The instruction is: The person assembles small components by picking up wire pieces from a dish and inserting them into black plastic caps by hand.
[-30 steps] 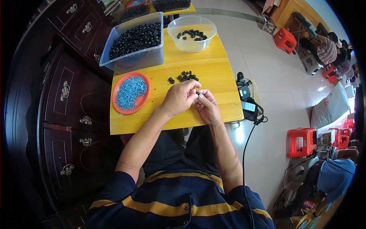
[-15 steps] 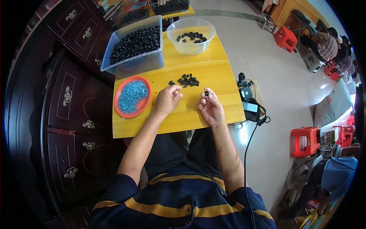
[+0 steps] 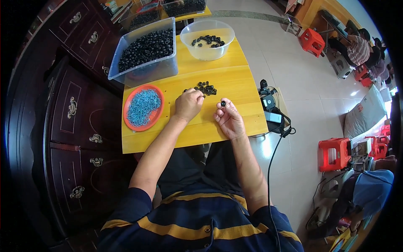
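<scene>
My right hand (image 3: 230,121) is turned palm up over the yellow table (image 3: 247,90). Thumb and fingers pinch a small black ring-like part (image 3: 223,103) with a hollow centre. My left hand (image 3: 189,105) is back up, its fingers bent together at the near left side of a pile of small black parts (image 3: 207,89). What those fingertips hold, if anything, is hidden. An orange oval plate (image 3: 126,108) heaped with small blue and silvery pieces (image 3: 143,106) lies left of my left hand.
A clear rectangular bin (image 3: 145,72) full of black parts stands at the back left. Beside it is a round clear bowl (image 3: 207,54) with several more. A dark wooden cabinet (image 3: 63,109) borders the left; a cable (image 3: 273,156) hangs at the right. Other people sit at the far right.
My left hand has moved slightly right and forward against the pile. My right hand still pinches the black part, now tilted a little. The whole view has shifted slightly.
</scene>
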Demonstrator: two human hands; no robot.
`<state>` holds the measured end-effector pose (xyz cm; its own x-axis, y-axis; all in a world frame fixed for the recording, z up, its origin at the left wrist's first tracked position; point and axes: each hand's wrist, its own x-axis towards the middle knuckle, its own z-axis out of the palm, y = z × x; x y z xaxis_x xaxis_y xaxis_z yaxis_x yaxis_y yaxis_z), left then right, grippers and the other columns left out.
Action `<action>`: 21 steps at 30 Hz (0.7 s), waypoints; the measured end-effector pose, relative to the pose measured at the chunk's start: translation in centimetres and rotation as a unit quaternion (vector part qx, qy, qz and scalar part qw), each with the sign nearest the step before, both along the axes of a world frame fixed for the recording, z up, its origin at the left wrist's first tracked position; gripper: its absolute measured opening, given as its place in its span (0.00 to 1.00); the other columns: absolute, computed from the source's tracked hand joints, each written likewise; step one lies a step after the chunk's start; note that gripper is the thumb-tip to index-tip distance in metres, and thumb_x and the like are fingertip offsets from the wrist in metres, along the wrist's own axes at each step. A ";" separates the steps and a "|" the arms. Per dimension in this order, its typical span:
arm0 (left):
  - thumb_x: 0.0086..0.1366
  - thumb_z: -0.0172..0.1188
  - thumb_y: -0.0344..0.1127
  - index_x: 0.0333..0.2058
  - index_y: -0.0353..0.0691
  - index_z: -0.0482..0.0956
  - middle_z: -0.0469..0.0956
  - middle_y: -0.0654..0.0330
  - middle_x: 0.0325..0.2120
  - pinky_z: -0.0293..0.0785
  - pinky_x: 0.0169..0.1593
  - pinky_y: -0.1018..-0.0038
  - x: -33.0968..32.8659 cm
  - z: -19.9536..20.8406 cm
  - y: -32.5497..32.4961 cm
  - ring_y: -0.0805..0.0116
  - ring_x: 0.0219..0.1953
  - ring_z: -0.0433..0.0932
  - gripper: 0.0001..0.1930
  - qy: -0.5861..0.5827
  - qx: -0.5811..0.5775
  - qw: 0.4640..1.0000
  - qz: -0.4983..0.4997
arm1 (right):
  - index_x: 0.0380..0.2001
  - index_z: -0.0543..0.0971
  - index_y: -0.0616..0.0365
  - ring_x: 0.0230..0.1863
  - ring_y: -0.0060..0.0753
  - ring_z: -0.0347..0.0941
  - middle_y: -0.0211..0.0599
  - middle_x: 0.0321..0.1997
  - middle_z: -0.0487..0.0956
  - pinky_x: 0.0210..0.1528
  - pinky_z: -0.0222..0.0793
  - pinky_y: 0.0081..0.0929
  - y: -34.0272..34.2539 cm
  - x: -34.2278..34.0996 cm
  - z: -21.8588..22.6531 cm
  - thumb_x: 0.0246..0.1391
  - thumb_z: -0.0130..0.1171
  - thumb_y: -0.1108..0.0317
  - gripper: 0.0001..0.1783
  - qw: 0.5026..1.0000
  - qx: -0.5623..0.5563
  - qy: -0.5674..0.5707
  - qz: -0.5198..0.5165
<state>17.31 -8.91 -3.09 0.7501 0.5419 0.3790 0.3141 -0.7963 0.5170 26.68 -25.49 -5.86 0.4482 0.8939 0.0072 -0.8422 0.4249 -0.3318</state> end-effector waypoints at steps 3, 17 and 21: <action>0.55 0.58 0.34 0.26 0.43 0.78 0.78 0.56 0.27 0.77 0.35 0.57 -0.3 0.3 -0.1 0.51 0.31 0.79 0.03 0.000 0.003 1.000 -0.003 | 0.48 0.74 0.55 0.37 0.24 0.76 0.33 0.41 0.80 0.46 0.73 0.26 0.0 -0.1 0.0 0.62 0.56 0.69 0.12 1.000 -0.006 -0.006 0.002; 0.52 0.63 0.34 0.28 0.42 0.77 0.79 0.57 0.28 0.76 0.37 0.59 -1.5 1.4 -0.6 0.54 0.33 0.80 0.06 0.044 0.020 0.999 -0.006 | 0.49 0.72 0.56 0.37 0.24 0.76 0.35 0.42 0.78 0.46 0.74 0.27 0.1 0.0 -0.1 0.63 0.54 0.69 0.12 1.000 0.002 -0.011 0.006; 0.54 0.63 0.32 0.34 0.42 0.81 0.79 0.57 0.28 0.76 0.38 0.61 -1.3 0.5 -0.2 0.55 0.34 0.80 0.08 0.050 0.036 0.998 -0.029 | 0.48 0.73 0.56 0.37 0.24 0.75 0.35 0.40 0.79 0.45 0.73 0.24 0.1 -0.2 0.3 0.62 0.56 0.71 0.12 1.000 -0.010 -0.009 0.000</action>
